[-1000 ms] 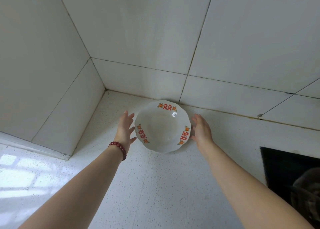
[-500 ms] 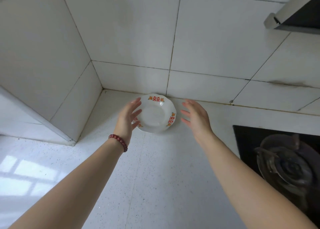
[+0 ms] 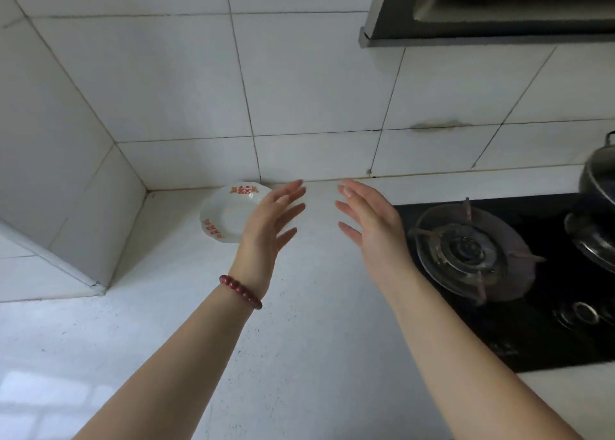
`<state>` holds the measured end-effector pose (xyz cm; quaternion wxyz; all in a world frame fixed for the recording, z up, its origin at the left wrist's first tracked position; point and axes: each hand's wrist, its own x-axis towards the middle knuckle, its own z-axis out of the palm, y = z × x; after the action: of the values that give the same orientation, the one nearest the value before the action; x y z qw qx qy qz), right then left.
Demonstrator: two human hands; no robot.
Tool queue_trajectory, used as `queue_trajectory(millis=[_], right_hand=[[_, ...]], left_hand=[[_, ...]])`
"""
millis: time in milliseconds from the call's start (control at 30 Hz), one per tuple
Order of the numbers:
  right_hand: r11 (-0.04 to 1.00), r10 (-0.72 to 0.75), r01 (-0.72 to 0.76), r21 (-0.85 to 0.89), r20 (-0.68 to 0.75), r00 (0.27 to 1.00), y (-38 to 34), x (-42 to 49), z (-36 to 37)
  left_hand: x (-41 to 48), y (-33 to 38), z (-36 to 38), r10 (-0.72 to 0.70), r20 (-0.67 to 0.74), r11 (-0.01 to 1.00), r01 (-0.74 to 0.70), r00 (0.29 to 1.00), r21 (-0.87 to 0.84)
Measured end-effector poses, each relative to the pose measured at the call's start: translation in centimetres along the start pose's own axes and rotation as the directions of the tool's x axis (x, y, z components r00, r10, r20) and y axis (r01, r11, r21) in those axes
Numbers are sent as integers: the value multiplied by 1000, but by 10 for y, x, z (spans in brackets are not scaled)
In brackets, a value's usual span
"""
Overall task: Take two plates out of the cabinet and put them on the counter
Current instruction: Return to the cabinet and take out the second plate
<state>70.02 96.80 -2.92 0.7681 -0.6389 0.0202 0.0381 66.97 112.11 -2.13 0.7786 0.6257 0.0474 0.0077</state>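
Observation:
A white plate (image 3: 229, 213) with red and orange rim marks rests on the white speckled counter (image 3: 299, 323), close to the tiled back wall near the corner. My left hand (image 3: 269, 220), with a red bead bracelet on the wrist, hovers in front of the plate's right side and hides part of it; its fingers are spread and it holds nothing. My right hand (image 3: 369, 220) is further right, apart from the plate, open and empty. No cabinet and no second plate are in view.
A black gas hob (image 3: 499, 273) with a metal burner ring lies to the right. A dark lidded pot (image 3: 597, 206) stands at its far right. A range hood (image 3: 482, 10) hangs at the upper right. A tiled pillar (image 3: 66, 173) juts out at the left.
Both hands have let go of the plate and drawn back and to the right. The plate stays on the counter. The view has swung right, showing the hob and hood.

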Motion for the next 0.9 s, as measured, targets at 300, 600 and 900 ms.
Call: queue_trajectory(millis=[300, 600, 900], right_hand=[[995, -78, 87, 38, -198, 977, -33, -96, -146], [988, -150, 141, -54, -468, 871, -56, -229, -319], [981, -157, 191, -40, -741, 653, -74, -355, -452]], left_hand=[[-51, -22, 147, -1, 233, 1000, 2, 972, -6], [-153, -60, 331, -56, 499, 997, 74, 865, -17], [-247, -105, 488, -131, 736, 985, 173, 664, 20]])
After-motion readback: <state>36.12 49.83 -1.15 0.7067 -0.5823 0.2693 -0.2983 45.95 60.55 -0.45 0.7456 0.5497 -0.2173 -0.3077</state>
